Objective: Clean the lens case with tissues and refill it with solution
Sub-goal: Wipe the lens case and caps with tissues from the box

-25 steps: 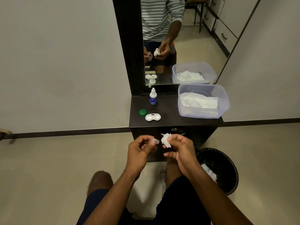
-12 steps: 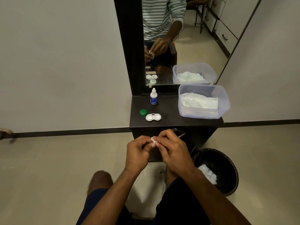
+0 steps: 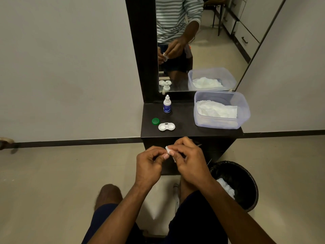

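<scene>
White tissue (image 3: 168,149) pinched | both hands (image 3: 173,160) curled, fingertips meeting

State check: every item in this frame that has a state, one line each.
White twin-well lens case: open, caps off, on the dark shelf.
Green round cap: off, lying left of the case.
Small white solution bottle with blue label: upright.
Clear plastic tub: lidless, holds white tissues.
Black bin: holds white wads.
White tissue piece: pinched between both hands.
Left hand: gripping.
Right hand: gripping.
</scene>
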